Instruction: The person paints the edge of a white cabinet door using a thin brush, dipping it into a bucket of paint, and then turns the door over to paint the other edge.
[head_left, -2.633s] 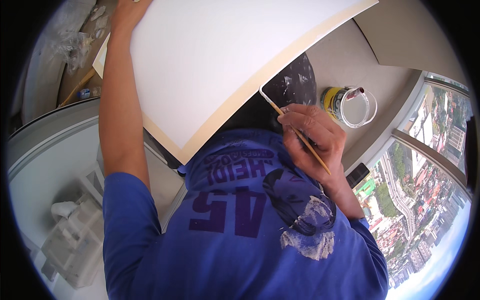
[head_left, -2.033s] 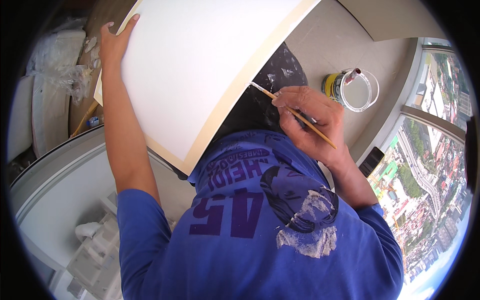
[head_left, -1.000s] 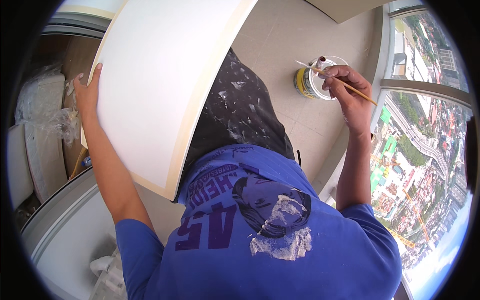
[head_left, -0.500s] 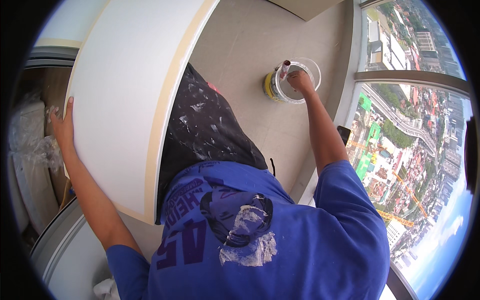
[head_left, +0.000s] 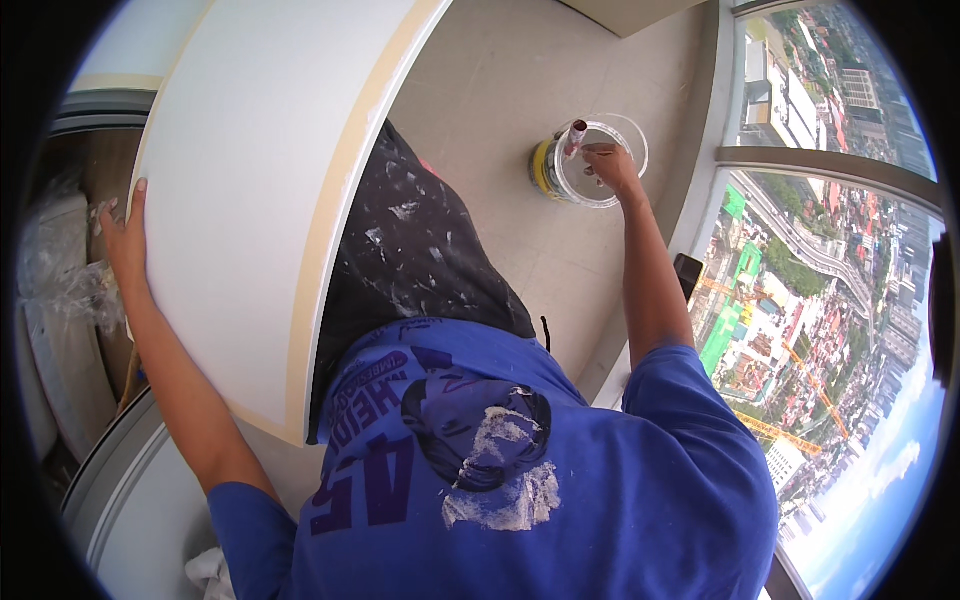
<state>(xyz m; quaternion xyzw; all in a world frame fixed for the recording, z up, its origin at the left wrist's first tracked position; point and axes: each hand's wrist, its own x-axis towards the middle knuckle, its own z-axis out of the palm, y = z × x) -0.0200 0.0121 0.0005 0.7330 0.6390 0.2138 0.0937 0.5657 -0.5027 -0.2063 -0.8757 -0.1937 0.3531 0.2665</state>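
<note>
The white panel (head_left: pixel 260 180), cream-bordered, extends from just right of our left hand (head_left: pixel 127 245) toward our middle, and we judge it the main worry. We cannot see what else supports it, so if stretching toward the right hand drags the left one off the edge, the panel could slide or tip. Our black trousers (head_left: pixel 425 240), between the 2 hands, sit right beside its inner edge; if that edge is wet, brushing against it could smear it. The paint bucket (head_left: pixel 545 175) is on the floor beneath our right hand (head_left: pixel 612 165); a wrist catching its rim could tip it and spill the contents. The dark-red-ended cylinder (head_left: pixel 576 138) stands just left of the right fingers, where a sideways knock could topple it.

Our left arm reaches forward, slightly bent, its hand spread rather than clenched: the thumb lies along the panel's edge, the other fingers outside it. Our right arm stretches nearly straight, well apart from the left, with the hand angled down and inward over the bucket's mouth. Its fingers look curled, but we cannot tell whether they grip anything.
</note>
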